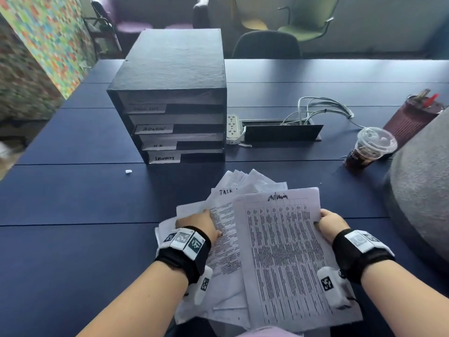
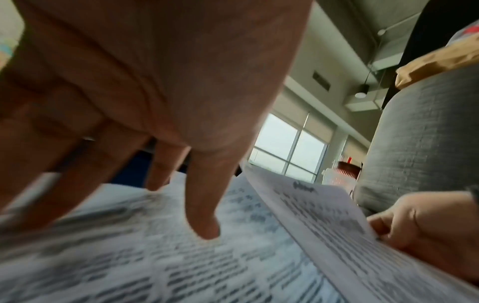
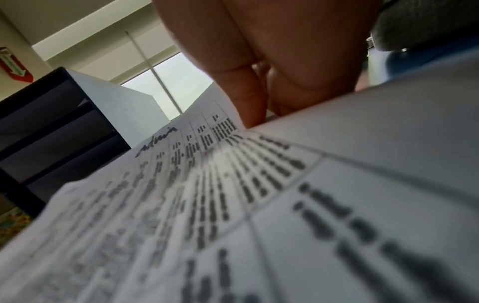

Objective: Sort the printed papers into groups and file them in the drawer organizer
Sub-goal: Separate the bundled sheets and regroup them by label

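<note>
A loose pile of printed papers (image 1: 226, 239) lies at the table's near edge, in front of a black drawer organizer (image 1: 170, 98) with handwritten labels on its four drawers. My left hand (image 1: 211, 222) rests on the pile, its straight fingers (image 2: 202, 221) pressing on a text sheet (image 2: 129, 256). My right hand (image 1: 323, 218) pinches the right edge of a table-printed sheet headed "admin" (image 1: 281, 251) and holds it raised above the pile. In the right wrist view the thumb (image 3: 251, 102) lies on that sheet (image 3: 207, 184), with the organizer (image 3: 51, 133) behind it.
A lidded plastic cup of dark drink (image 1: 366, 149) and a maroon tumbler (image 1: 410, 117) stand at the right. A grey cushion (image 1: 422, 203) bulges in beside my right hand. A power strip (image 1: 232, 128) and cable box (image 1: 281, 132) sit right of the organizer.
</note>
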### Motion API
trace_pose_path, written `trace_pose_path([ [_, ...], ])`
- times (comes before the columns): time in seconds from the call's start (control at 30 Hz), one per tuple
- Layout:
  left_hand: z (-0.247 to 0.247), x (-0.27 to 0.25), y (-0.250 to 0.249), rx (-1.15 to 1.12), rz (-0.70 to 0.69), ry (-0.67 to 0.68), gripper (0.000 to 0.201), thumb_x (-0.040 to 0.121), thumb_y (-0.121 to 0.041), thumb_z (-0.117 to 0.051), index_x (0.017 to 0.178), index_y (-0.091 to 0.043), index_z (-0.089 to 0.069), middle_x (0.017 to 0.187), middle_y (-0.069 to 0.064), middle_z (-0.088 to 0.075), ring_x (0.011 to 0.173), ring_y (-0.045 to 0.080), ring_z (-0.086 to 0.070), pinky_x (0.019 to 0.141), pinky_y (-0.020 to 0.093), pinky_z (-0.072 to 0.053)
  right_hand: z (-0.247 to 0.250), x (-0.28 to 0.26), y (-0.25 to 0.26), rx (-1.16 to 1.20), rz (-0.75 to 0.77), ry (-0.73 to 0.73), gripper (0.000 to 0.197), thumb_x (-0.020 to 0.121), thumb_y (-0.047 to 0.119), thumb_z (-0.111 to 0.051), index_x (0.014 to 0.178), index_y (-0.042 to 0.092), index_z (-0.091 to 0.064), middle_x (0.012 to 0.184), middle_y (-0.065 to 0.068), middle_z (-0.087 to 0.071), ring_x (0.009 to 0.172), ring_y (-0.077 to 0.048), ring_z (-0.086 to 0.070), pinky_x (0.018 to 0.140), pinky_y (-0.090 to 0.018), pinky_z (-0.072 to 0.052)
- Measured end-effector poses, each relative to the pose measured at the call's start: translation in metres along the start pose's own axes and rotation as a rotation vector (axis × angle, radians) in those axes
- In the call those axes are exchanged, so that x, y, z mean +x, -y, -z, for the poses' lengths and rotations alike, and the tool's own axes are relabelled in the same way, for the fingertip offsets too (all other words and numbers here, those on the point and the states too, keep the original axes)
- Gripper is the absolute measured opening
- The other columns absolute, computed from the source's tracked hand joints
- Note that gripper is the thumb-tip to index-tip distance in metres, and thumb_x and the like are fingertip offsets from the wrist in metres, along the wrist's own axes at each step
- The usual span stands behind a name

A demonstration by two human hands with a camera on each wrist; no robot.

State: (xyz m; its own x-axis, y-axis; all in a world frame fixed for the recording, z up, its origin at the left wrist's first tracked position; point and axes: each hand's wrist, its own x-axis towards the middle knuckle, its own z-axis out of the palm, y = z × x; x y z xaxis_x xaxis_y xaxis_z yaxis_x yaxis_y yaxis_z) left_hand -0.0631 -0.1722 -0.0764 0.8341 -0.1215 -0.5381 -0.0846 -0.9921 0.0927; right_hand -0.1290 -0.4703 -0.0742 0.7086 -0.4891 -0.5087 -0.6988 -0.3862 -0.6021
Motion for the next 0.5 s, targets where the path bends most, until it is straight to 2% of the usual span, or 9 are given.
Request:
trace_pose_path([
  [0.03,0.003,0.000,-0.002,0.016,0.035,-0.026,0.059,0.081,-0.057,-0.060,0.127,-0.023,-0.046,0.120,-0.001,-0.060,0.113,0.023,-0.056,0.092,0.036,-0.043,-0.001,0.002,-0.003,0.000,-0.001,0.014,0.028,0.083,-0.014,-0.040,0.094,0.001,-0.061,0.083,-0.014,-0.063,0.077,-0.026,-0.058,0.069,-0.018,-0.049],
  [0.07,0.005,0.000,-0.003,0.026,0.058,-0.064,0.061,0.078,-0.059,-0.063,0.125,-0.023,-0.049,0.120,-0.001,-0.060,0.114,0.023,-0.055,0.092,0.036,-0.042,-0.004,0.007,-0.008,-0.015,0.006,0.028,0.032,0.081,-0.013,-0.041,0.099,0.002,-0.062,0.090,-0.015,-0.065,0.086,-0.029,-0.060,0.080,-0.026,-0.050],
  [0.13,0.005,0.002,0.002,0.019,0.067,-0.159,0.069,0.071,-0.062,-0.069,0.124,-0.022,-0.051,0.126,0.001,-0.051,0.121,0.024,-0.047,0.099,0.039,-0.037,-0.008,0.017,-0.019,-0.034,0.029,0.048,0.033,0.078,-0.011,-0.044,0.097,0.009,-0.062,0.101,-0.018,-0.067,0.097,-0.033,-0.061,0.091,-0.040,-0.048],
  [0.23,0.001,0.009,0.017,-0.094,0.038,-0.190,0.085,0.061,-0.065,-0.074,0.130,-0.026,-0.042,0.131,0.002,-0.044,0.125,0.024,-0.041,0.103,0.041,-0.036,-0.008,0.023,-0.026,0.005,0.046,0.048,0.034,0.078,-0.011,-0.043,0.091,0.015,-0.061,0.098,-0.016,-0.068,0.094,-0.034,-0.063,0.089,-0.045,-0.050],
  [0.33,-0.001,0.012,0.031,-0.133,0.064,-0.182,0.089,0.052,-0.071,-0.075,0.124,-0.030,-0.042,0.127,0.001,-0.046,0.122,0.023,-0.042,0.101,0.040,-0.036,-0.008,0.018,-0.027,0.052,0.053,0.041,0.034,0.081,-0.012,-0.042,0.085,0.017,-0.061,0.094,-0.014,-0.069,0.091,-0.032,-0.064,0.088,-0.045,-0.050],
  [0.4,-0.002,0.013,0.036,-0.147,0.074,-0.172,0.083,0.053,-0.070,-0.075,0.118,-0.030,-0.044,0.120,0.001,-0.049,0.119,0.024,-0.046,0.099,0.041,-0.037,-0.010,0.018,-0.030,0.079,0.066,0.061,0.037,0.082,-0.012,-0.042,0.080,0.019,-0.062,0.094,-0.014,-0.069,0.091,-0.033,-0.064,0.089,-0.048,-0.050],
  [0.43,-0.003,0.014,0.039,-0.173,0.059,-0.181,0.073,0.058,-0.067,-0.074,0.114,-0.030,-0.045,0.114,0.000,-0.050,0.115,0.024,-0.049,0.097,0.040,-0.038,-0.012,0.020,-0.034,0.094,0.073,0.068,0.039,0.083,-0.011,-0.042,0.078,0.022,-0.063,0.093,-0.014,-0.070,0.091,-0.034,-0.065,0.089,-0.050,-0.050],
  [0.5,-0.004,0.013,0.044,-0.294,0.002,-0.231,0.039,0.075,-0.053,-0.069,0.097,-0.027,-0.049,0.100,-0.001,-0.050,0.100,0.025,-0.056,0.087,0.036,-0.043,-0.016,0.022,-0.038,0.114,0.074,0.072,0.043,0.083,-0.009,-0.043,0.078,0.026,-0.066,0.089,-0.011,-0.071,0.089,-0.035,-0.066,0.087,-0.052,-0.051],
])
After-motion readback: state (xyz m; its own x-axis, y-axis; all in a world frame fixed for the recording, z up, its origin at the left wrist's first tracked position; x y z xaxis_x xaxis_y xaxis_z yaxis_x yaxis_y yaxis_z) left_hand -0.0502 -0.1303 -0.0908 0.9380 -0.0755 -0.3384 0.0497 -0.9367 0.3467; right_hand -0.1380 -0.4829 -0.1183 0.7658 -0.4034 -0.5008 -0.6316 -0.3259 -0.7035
